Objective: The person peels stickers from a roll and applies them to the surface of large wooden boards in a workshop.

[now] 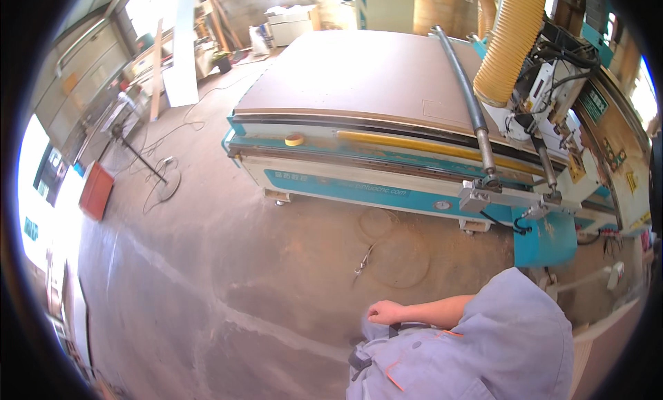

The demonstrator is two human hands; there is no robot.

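My right hand (385, 312) is held in front of my waist at the lower right, its fingers curled in with nothing seen in them. The bare forearm runs to it from a loose grey sleeve (521, 303). Beneath the hand are my grey work clothes with orange trim and a dark strap. No tool or machine part touches this hand; the floor and a thin coiled hose (369, 255) lie beyond it. My left hand is out of the picture.
Ahead stands a long CNC router table (331, 172) bearing a large flat board (345, 72). Tape (295, 140) rests on its ledge. A yellow ribbed duct (511, 44) drops to the gantry. A red box (97, 191), stand (163, 180) and cables occupy the left floor.
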